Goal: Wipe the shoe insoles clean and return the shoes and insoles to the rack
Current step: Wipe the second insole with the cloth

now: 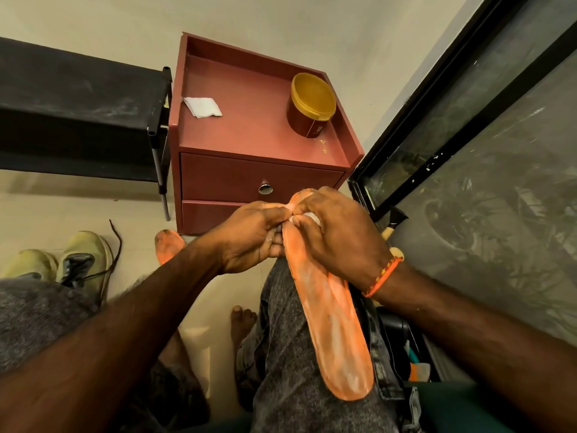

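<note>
An orange insole (pixel 331 320) lies lengthwise on my right thigh, smeared with white. My left hand (pixel 249 239) grips its left edge near the toe end. My right hand (pixel 337 232) presses a small white wipe (pixel 312 217) onto the toe end, fingers curled round it. A second orange insole (pixel 168 246) lies on the floor past my left forearm. Two pale yellow-green shoes (pixel 84 257) stand on the floor at the left, one with a loose dark lace. The black shoe rack (pixel 78 110) is at the upper left.
A red bedside cabinet (pixel 249 126) with a drawer stands ahead, carrying a folded white tissue (pixel 203 107) and a yellow-lidded jar (pixel 310 104). A black-framed glass door (pixel 468 145) runs along the right. A brush handle (pixel 390 231) leans beside it. My bare foot (pixel 242 320) rests on the floor.
</note>
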